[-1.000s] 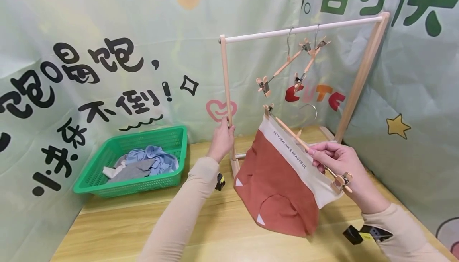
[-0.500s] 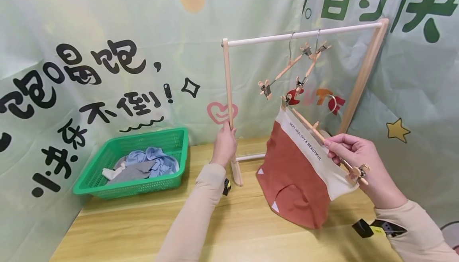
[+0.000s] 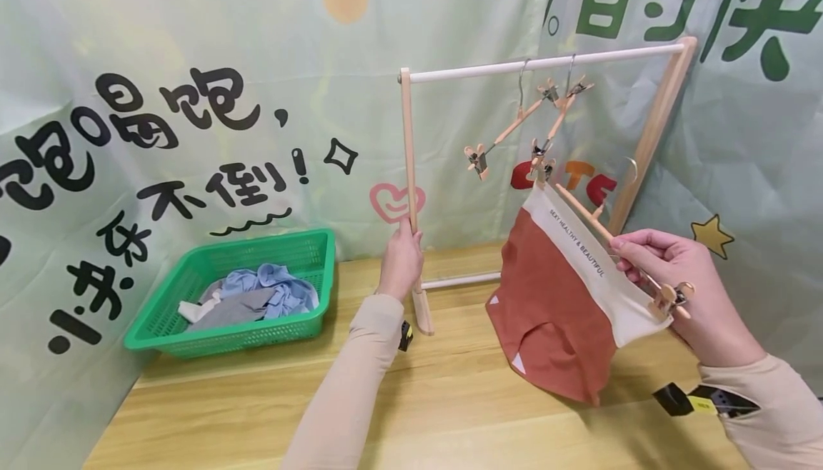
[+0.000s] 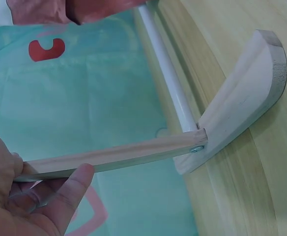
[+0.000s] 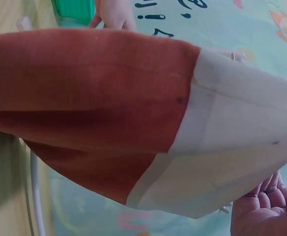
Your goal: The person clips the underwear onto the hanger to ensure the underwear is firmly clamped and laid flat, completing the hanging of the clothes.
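My left hand (image 3: 401, 261) grips the left upright of a small wooden clothes rack (image 3: 410, 148); in the left wrist view thumb and fingers close round that post (image 4: 109, 157). On the right, my right hand (image 3: 675, 277) pinches the bar of a clip hanger (image 3: 588, 213). Rust-red underpants (image 3: 559, 306) with a white printed waistband hang from its two clips, in front of the rack and over the table. The hanger's metal hook points up, below the rack's top rail. In the right wrist view the underpants (image 5: 84, 93) cover most of the picture.
Two more clip hangers (image 3: 514, 123) hang from the white top rail (image 3: 476, 72), nothing in their clips. A green basket (image 3: 231, 327) holding blue, grey and white clothes (image 3: 257, 295) stands at the left on the wooden table (image 3: 257, 398). Printed cloth hangs behind.
My right hand has carried the hanger and underpants rightward, and the hanger's hook now overlaps the rack's right post. The left hand stays on the left upright.
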Demonstrator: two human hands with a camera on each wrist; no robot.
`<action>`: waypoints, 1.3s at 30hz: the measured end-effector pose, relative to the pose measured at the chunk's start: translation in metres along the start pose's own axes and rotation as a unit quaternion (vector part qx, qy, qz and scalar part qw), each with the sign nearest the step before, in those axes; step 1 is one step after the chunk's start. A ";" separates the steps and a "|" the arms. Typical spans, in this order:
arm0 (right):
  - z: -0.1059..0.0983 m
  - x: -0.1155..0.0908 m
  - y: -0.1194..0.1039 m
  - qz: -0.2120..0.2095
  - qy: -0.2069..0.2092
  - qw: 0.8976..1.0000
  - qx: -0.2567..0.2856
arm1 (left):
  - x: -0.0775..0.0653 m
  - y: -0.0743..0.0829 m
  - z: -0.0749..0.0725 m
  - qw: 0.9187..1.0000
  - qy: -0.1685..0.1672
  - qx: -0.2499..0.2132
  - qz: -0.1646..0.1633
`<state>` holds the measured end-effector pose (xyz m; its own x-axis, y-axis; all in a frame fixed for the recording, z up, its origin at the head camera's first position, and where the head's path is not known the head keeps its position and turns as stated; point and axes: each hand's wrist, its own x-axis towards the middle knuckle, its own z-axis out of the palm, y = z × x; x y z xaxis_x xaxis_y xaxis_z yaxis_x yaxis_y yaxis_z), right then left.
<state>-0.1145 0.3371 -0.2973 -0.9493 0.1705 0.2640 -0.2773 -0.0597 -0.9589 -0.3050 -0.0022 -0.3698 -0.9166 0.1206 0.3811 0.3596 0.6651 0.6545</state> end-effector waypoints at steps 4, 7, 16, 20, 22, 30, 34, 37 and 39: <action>-0.007 0.004 -0.007 0.003 0.012 1.000 -0.001 | 0.001 -0.001 0.001 1.000 0.001 -0.003 0.000; -0.012 0.010 -0.015 0.009 0.024 0.999 -0.019 | 0.001 -0.002 0.002 1.000 0.002 -0.002 -0.004; -0.023 0.037 -0.039 0.000 0.048 0.997 -0.064 | -0.001 -0.002 0.001 1.000 0.000 -0.001 -0.003; -0.026 0.050 -0.050 0.003 0.059 0.993 -0.101 | -0.001 -0.002 0.001 1.000 0.002 -0.002 0.001; -0.026 0.058 -0.057 0.006 0.066 0.988 -0.140 | -0.001 -0.002 0.001 1.000 0.002 -0.004 0.002; -0.028 0.087 -0.081 0.005 0.082 0.974 -0.213 | 0.000 -0.005 0.001 1.000 0.010 -0.002 0.015; -0.029 0.100 -0.091 0.003 0.079 0.969 -0.233 | -0.001 -0.005 0.001 1.000 0.010 0.001 0.020; -0.028 0.109 -0.099 0.016 0.076 0.970 -0.232 | -0.002 -0.005 0.001 1.000 0.009 -0.002 0.017; -0.029 0.115 -0.103 0.029 0.075 0.972 -0.223 | -0.002 -0.005 0.001 1.000 0.007 -0.004 0.014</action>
<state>-0.1911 0.3913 -0.1706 -0.9198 0.3234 0.2221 -0.1007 0.3524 -0.9304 -0.3048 -0.0044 -0.3747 -0.9035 0.1285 0.4089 0.3868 0.6553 0.6488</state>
